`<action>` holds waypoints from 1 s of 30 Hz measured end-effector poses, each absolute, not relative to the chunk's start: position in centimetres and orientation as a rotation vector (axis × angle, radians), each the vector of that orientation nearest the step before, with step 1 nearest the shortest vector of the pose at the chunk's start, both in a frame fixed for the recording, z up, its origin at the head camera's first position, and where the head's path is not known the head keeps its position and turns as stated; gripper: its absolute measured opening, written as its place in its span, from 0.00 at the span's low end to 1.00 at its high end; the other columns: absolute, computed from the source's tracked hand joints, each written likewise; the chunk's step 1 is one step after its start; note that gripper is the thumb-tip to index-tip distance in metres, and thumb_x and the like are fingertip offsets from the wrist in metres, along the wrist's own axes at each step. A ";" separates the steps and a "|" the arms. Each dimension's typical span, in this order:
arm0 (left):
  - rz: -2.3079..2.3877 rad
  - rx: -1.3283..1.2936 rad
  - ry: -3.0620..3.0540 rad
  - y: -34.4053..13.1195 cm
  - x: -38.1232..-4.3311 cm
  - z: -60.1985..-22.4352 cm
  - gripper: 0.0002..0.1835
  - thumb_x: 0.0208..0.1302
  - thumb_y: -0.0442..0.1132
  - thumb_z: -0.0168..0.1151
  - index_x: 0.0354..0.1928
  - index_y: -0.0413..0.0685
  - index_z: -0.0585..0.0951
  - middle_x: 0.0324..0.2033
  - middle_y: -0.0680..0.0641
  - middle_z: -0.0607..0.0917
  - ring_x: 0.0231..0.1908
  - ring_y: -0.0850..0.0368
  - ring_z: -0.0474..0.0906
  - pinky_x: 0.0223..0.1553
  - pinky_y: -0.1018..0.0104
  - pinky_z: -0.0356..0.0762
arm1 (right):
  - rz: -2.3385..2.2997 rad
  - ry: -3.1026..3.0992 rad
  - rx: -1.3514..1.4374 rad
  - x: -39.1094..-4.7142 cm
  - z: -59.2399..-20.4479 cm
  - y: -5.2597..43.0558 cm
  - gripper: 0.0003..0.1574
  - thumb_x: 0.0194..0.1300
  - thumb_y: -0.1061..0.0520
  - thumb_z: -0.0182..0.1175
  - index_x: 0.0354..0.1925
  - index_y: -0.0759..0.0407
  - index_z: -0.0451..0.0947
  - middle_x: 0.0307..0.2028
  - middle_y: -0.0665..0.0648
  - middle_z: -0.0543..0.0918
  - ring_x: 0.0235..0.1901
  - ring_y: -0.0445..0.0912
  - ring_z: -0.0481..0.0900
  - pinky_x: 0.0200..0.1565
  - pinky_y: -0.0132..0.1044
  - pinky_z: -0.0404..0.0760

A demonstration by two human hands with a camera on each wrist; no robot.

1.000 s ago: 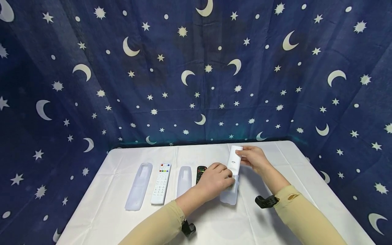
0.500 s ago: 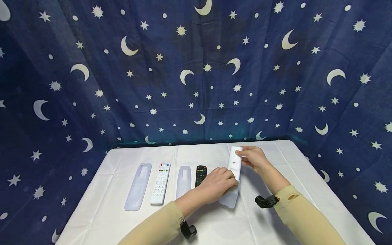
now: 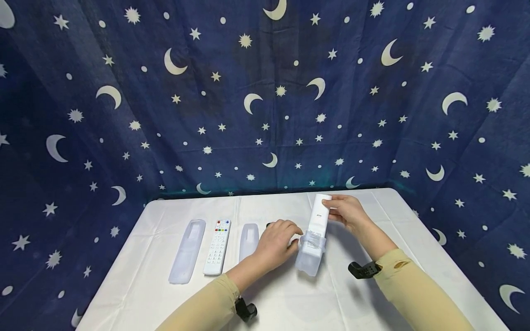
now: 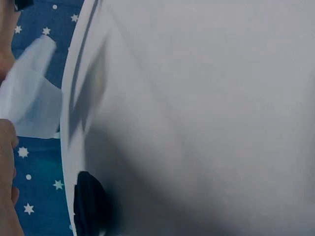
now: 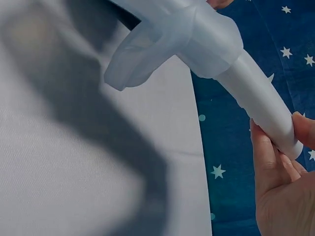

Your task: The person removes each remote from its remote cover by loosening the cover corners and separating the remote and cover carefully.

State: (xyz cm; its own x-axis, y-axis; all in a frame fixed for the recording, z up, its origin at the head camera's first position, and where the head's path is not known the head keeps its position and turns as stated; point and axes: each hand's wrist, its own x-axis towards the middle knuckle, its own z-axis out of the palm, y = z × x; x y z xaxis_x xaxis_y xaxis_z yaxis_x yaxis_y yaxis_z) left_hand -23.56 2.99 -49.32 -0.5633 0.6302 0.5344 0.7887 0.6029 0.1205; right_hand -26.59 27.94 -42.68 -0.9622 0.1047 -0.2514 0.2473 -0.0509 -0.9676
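Observation:
My right hand (image 3: 348, 214) pinches the far end of a white remote control (image 3: 319, 216), its back side up, between thumb and fingers. A translucent silicone cover (image 3: 309, 257) surrounds the remote's near part, its upper edge bunched around the middle. In the right wrist view, a loose flap of the cover (image 5: 128, 64) hangs off the remote (image 5: 258, 96). My left hand (image 3: 275, 241) is beside the cover's left edge, fingers bent loosely; whether the fingertips touch it is hard to tell. The left wrist view shows the left hand (image 4: 6, 167) only at its edge.
On the white-covered table (image 3: 136, 257) lie a long translucent cover (image 3: 187, 253), a white remote with buttons up (image 3: 217, 248) and a shorter translucent cover (image 3: 249, 241). A black remote (image 3: 268, 225) is mostly hidden behind my left hand. A starry curtain (image 3: 232, 115) hangs behind.
My left hand has drawn back leftward from the cover, covering more of the black remote. The held remote and cover have lifted slightly, and the cover's edge is more bunched.

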 end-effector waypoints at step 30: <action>-1.808 -0.619 -2.829 3.8 -22.0 -48.3 0.16 0.72 0.49 0.61 0.32 0.46 0.86 0.26 0.52 0.86 0.27 0.60 0.82 0.31 0.63 0.82 | -2.245 2.121 0.327 -26.8 -42.0 28.9 0.38 0.71 0.63 0.64 0.71 0.76 0.61 0.33 0.46 0.85 0.31 0.37 0.85 0.36 0.30 0.86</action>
State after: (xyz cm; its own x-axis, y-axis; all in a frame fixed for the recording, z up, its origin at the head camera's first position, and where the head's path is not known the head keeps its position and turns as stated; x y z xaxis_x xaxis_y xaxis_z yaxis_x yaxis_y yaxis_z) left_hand -22.02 3.84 -48.30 -0.8986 0.4374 -0.0348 0.1522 0.3851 0.9102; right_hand -26.77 28.89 -42.04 -0.9771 0.1180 -0.1768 0.1698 -0.0667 -0.9832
